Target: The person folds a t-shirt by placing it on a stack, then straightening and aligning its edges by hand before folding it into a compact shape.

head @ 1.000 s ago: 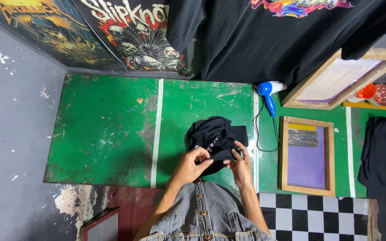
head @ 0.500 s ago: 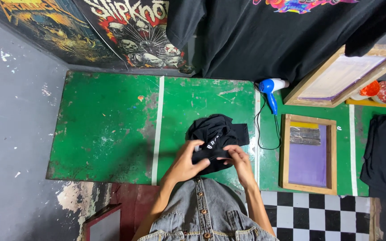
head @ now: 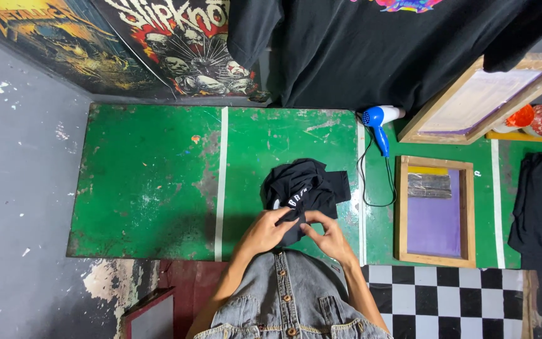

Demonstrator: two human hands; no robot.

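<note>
The black garment (head: 305,191) lies bunched on the green table (head: 145,188), near its front edge. The left hand (head: 270,229) and right hand (head: 329,233) pinch its near hem. Gripping both corners evenly and pulling outward would likely flatten it cleanly.

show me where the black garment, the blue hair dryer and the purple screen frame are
black garment (head: 305,188), head view, on the bunched upper folds.
blue hair dryer (head: 378,119), head view, on its blue body.
purple screen frame (head: 401,213), head view, on its left wooden rail.
</note>
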